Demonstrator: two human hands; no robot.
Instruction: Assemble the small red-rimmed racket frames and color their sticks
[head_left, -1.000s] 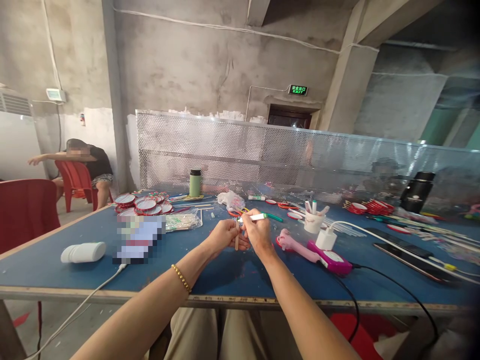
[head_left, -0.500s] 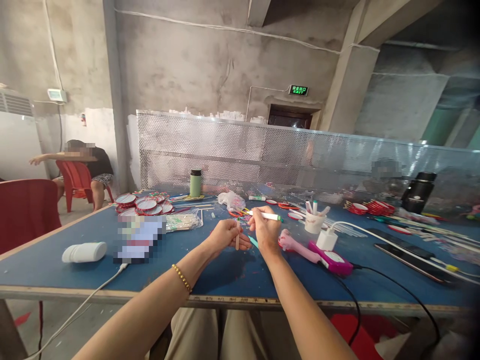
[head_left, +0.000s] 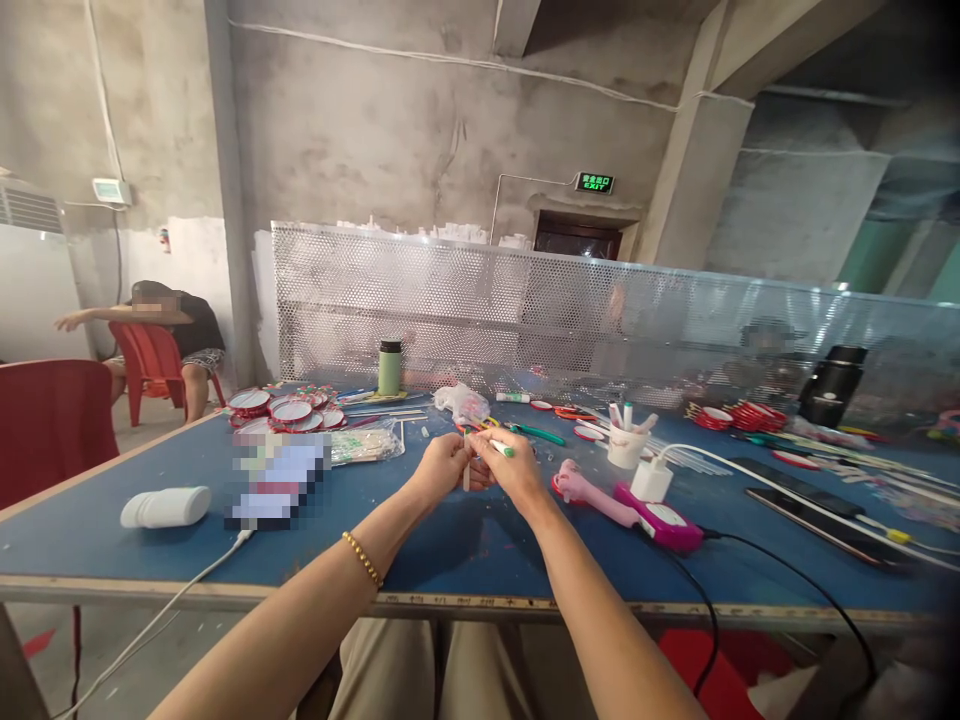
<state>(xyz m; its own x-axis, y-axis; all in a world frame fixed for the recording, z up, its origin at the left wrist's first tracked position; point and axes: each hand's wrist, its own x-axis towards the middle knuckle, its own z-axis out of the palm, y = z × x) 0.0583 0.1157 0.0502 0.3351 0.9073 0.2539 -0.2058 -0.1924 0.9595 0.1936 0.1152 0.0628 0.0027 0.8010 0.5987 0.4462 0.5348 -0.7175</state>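
Over the middle of the blue table, my left hand (head_left: pixel 439 470) pinches a pale flat craft stick (head_left: pixel 467 476), held upright. My right hand (head_left: pixel 519 467) grips a marker pen (head_left: pixel 503 449) with a white barrel and green end. The two hands are close together, and the pen's front end meets the upper part of the stick; its tip is hidden by my fingers. Behind my hands lie green-handled pliers (head_left: pixel 541 434) and a crumpled clear plastic bag (head_left: pixel 459 401). A pink glue gun (head_left: pixel 596 497) rests to the right of my right hand.
Round red-rimmed white pieces (head_left: pixel 291 411) are piled at left, near a phone (head_left: pixel 281 480), a white bottle (head_left: pixel 166 507) and a packet of sticks (head_left: pixel 366 443). A cup of markers (head_left: pixel 628 445), a magenta device (head_left: pixel 667 520) and cables stand right. A perforated metal screen (head_left: pixel 450 300) borders the back.
My right hand has moved left and slightly down, bringing the marker pen against the craft stick. The pliers behind now show more. My left hand has shifted slightly left.
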